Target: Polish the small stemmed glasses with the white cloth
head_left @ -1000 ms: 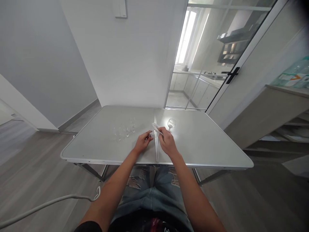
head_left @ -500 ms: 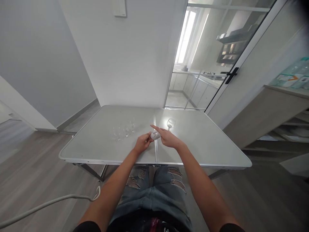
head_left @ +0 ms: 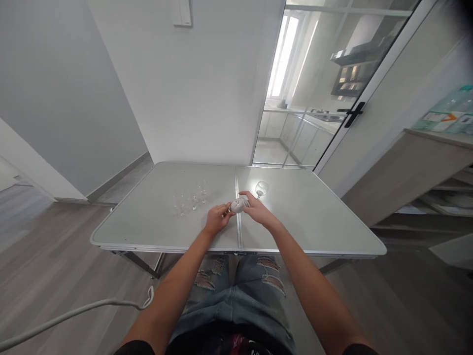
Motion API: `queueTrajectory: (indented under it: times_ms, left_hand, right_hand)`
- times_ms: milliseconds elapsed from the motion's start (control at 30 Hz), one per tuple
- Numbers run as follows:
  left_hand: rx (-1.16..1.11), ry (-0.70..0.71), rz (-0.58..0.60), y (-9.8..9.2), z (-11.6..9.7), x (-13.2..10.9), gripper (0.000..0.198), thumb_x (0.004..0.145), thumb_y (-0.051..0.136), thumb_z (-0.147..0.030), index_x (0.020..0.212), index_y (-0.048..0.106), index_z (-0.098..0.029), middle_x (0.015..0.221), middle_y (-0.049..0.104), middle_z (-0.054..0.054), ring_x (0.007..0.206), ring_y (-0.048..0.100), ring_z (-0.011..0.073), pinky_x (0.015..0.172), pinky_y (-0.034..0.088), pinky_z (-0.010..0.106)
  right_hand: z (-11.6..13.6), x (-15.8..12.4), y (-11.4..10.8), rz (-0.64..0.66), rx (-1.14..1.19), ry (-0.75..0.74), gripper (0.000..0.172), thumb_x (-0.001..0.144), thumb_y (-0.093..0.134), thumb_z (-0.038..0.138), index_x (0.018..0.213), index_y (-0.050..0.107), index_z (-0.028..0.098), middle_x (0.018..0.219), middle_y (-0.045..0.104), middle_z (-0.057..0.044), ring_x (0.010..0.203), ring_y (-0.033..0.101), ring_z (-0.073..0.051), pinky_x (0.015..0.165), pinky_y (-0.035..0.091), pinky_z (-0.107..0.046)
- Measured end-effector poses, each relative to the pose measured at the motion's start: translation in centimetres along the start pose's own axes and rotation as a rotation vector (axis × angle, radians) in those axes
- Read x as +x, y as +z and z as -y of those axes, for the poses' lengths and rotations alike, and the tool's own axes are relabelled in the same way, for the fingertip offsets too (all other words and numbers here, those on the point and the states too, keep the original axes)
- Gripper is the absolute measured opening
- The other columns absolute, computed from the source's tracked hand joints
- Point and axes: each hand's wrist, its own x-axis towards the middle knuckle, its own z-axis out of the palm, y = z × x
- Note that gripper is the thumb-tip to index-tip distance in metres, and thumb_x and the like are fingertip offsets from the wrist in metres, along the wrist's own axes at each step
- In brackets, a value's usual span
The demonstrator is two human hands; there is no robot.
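Above the table's middle seam, a clear stemmed glass (head_left: pixel 236 206) is tilted on its side, its bowl toward the right. My left hand (head_left: pixel 218 217) is closed around its stem end. My right hand (head_left: pixel 258 209) grips a crumpled white cloth (head_left: pixel 244 199) at the bowl's mouth; whether it is fabric or paper I cannot tell. Some of the white material seems to lie inside the bowl. Just beyond my right hand stands a clear wine glass (head_left: pixel 262 188), its lower part partly hidden. Left of my hands, several small clear glasses (head_left: pixel 194 202) stand in a slanting row.
The pale folding table (head_left: pixel 306 222) has a metal rim and a central seam. A white wall (head_left: pixel 199 98) rises behind it, beside a glazed door (head_left: pixel 314 88). Bottles (head_left: pixel 449 116) sit on a shelf unit (head_left: pixel 406 167) at right. A white cable (head_left: pixel 81 306) crosses the lower left.
My right hand has drawn its extended index finger back from over the glass, and its fingers now bunch the white cloth at the bowl. My left hand keeps its hold, almost unmoved.
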Motion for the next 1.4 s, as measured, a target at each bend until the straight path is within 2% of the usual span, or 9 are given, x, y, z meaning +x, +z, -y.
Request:
queueTrajectory:
  times_ms: [100,233,400,633,733,900,1067,1200,1400]
  left_hand:
    - [-0.041,-0.011,-0.053,0.1,0.1,-0.1,0.043,0.093,0.060,-0.046,0.126,0.063,-0.020,0.082,0.071,0.003,0.072,0.061,0.0154,0.074,0.044,0.029]
    - [-0.058,-0.020,-0.048,0.0,-0.1,-0.1,0.044,0.093,0.058,-0.047,0.127,0.062,-0.018,0.078,0.069,0.002,0.069,0.059,0.0148,0.073,0.044,0.029]
    - [-0.075,-0.026,0.056,-0.3,-0.5,-0.1,0.043,0.094,0.058,-0.046,0.124,0.064,-0.017,0.072,0.065,0.000,0.065,0.055,0.0137,0.069,0.043,0.026]
    - [-0.029,-0.013,0.014,0.2,0.1,0.1,0.041,0.093,0.060,-0.042,0.128,0.062,-0.020,0.077,0.068,0.001,0.070,0.059,0.0138,0.073,0.040,0.028]
    - [0.026,-0.007,0.010,0.4,0.2,0.2,0.040,0.094,0.061,-0.042,0.128,0.062,-0.021,0.080,0.070,0.002,0.072,0.061,0.0142,0.072,0.037,0.029]
    - [0.100,0.033,0.025,0.4,0.1,0.3,0.041,0.093,0.062,-0.043,0.127,0.064,-0.021,0.082,0.071,0.004,0.074,0.063,0.0151,0.071,0.035,0.029]
    - [0.103,0.064,0.036,0.4,-0.2,0.3,0.042,0.094,0.059,-0.045,0.128,0.063,-0.020,0.082,0.071,0.005,0.072,0.063,0.0152,0.071,0.036,0.029]
    - [0.035,0.032,0.055,0.4,-0.1,0.2,0.046,0.096,0.054,-0.048,0.129,0.061,-0.017,0.081,0.071,0.004,0.071,0.062,0.0154,0.071,0.039,0.029]
    - [-0.026,0.000,0.025,0.2,-0.1,-0.1,0.044,0.096,0.055,-0.045,0.130,0.061,-0.017,0.078,0.070,0.003,0.069,0.059,0.0149,0.072,0.041,0.029]
  right_hand:
    - [-0.4,-0.4,-1.0,0.132,-0.206,-0.227,0.072,0.081,0.046,0.013,0.151,0.033,0.026,0.098,0.063,-0.004,0.083,0.057,-0.018,0.082,0.046,-0.034]
    - [-1.7,-0.3,-2.5,0.273,-0.476,-0.350,0.086,0.078,0.039,0.001,0.157,0.024,0.030,0.098,0.068,-0.005,0.078,0.059,-0.018,0.077,0.047,-0.032]
    - [-2.6,0.2,-3.3,0.299,-0.635,-0.474,0.101,0.070,0.036,-0.008,0.158,0.015,0.037,0.129,0.064,-0.006,0.103,0.060,-0.022,0.087,0.049,-0.037]
    - [-2.6,0.5,-2.0,0.210,-0.472,-0.521,0.086,0.074,0.035,-0.004,0.150,0.039,0.035,0.138,0.059,-0.001,0.119,0.057,-0.022,0.108,0.041,-0.047]
    - [-1.7,0.4,-1.4,0.164,-0.243,-0.404,0.074,0.075,0.039,0.003,0.143,0.049,0.029,0.127,0.065,-0.003,0.108,0.061,-0.022,0.100,0.045,-0.042]
    - [-1.0,1.1,-1.0,0.058,0.183,0.066,0.061,0.063,0.047,0.013,0.122,0.062,0.023,0.088,0.066,-0.003,0.078,0.059,-0.019,0.075,0.051,-0.035]
    - [-1.1,1.3,-0.7,-0.037,0.410,0.316,0.060,0.056,0.051,0.013,0.115,0.060,0.020,0.082,0.063,-0.004,0.073,0.059,-0.020,0.067,0.052,-0.035]
    - [-0.3,0.4,-1.0,-0.008,0.026,-0.031,0.063,0.071,0.046,0.014,0.133,0.052,0.024,0.086,0.064,-0.003,0.076,0.057,-0.019,0.076,0.049,-0.037]
    - [-0.3,0.7,-3.3,0.306,-0.484,-0.613,0.075,0.078,0.038,0.001,0.145,0.047,0.033,0.111,0.069,-0.006,0.097,0.062,-0.022,0.102,0.042,-0.049]
